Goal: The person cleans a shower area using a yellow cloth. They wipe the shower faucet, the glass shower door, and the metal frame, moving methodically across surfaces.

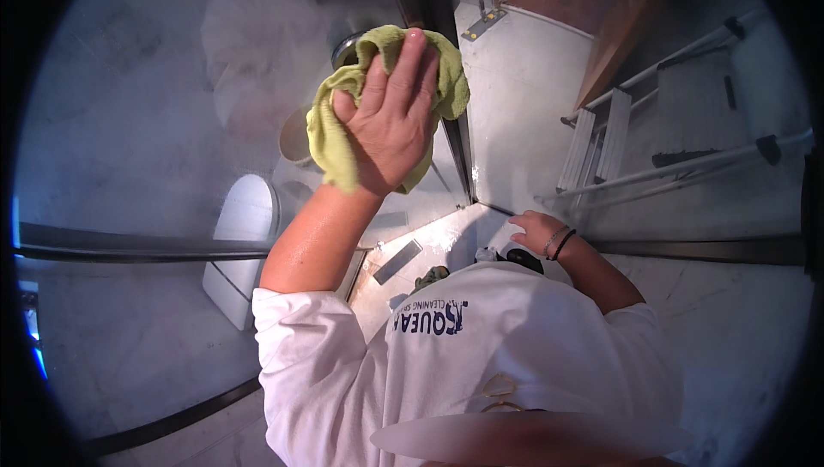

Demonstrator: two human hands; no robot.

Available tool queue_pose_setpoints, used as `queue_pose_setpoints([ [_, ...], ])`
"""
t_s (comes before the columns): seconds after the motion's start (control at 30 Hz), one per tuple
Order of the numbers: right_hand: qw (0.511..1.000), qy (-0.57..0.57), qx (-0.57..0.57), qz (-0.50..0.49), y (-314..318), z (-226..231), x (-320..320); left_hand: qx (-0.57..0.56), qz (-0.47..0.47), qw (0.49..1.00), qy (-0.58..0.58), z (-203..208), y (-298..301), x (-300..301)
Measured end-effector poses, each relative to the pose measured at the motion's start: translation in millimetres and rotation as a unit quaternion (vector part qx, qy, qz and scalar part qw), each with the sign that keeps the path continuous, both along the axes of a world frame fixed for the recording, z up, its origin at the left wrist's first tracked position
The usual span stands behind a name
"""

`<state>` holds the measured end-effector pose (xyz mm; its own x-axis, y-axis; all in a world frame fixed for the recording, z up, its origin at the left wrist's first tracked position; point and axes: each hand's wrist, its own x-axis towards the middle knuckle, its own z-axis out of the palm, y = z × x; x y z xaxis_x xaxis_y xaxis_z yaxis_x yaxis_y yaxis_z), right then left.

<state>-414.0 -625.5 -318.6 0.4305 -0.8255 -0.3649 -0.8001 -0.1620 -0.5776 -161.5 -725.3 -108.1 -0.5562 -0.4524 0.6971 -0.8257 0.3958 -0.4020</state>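
Observation:
My left hand (390, 128) is raised and holds a yellow-green cleaning cloth (328, 142) flat against a shower glass panel (172, 149), beside its dark upright frame (459, 136). The cloth is bunched round the palm, and its folds stick out past the fingers on both sides. A round metal door knob (345, 48) shows partly behind the cloth. Lower down, my right hand (539, 233), with a bracelet and a dark band at the wrist, hangs near the bottom edge of the right-hand glass. Its fingers are loosely stretched, with nothing seen in them.
Beyond the right glass, a folding step ladder (687, 115) leans at an angle. A flat mop head (483, 25) stands on the pale tiled floor (515, 81) farther off. A white toilet lid (249, 209) shows through the left glass. A rectangular drain cover (397, 262) lies near my feet.

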Motion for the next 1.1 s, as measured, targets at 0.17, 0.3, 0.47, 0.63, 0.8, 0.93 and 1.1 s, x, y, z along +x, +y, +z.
queue_pose_setpoints([
  [0.17,0.999,0.030,-0.015,0.038,-11.9,12.2,11.2,0.009,-0.029,0.998,-0.053,-62.6,-6.8,-6.4],
  [0.3,0.999,0.028,0.021,0.009,1.7,11.5,11.8,0.275,-0.126,0.951,-0.068,-178.5,-5.2,13.2],
  [0.47,0.999,0.011,0.047,-0.001,19.7,4.0,20.7,0.469,-0.050,0.874,-0.118,-235.5,19.2,34.7],
  [0.63,0.933,-0.317,0.090,-0.147,7.9,-10.0,75.3,0.371,-0.127,0.863,0.318,-185.8,58.8,30.9],
  [0.8,0.623,-0.694,0.345,-0.103,-26.1,-2.9,115.4,0.585,-0.205,0.343,0.706,-147.0,94.2,18.5],
  [0.93,0.684,-0.639,0.318,-0.147,-32.9,13.7,133.1,0.523,-0.218,0.289,0.772,-148.5,111.6,52.7],
  [1.1,0.771,-0.538,0.329,-0.094,-44.4,34.6,153.7,0.535,-0.058,0.310,0.783,-170.5,140.8,99.8],
])
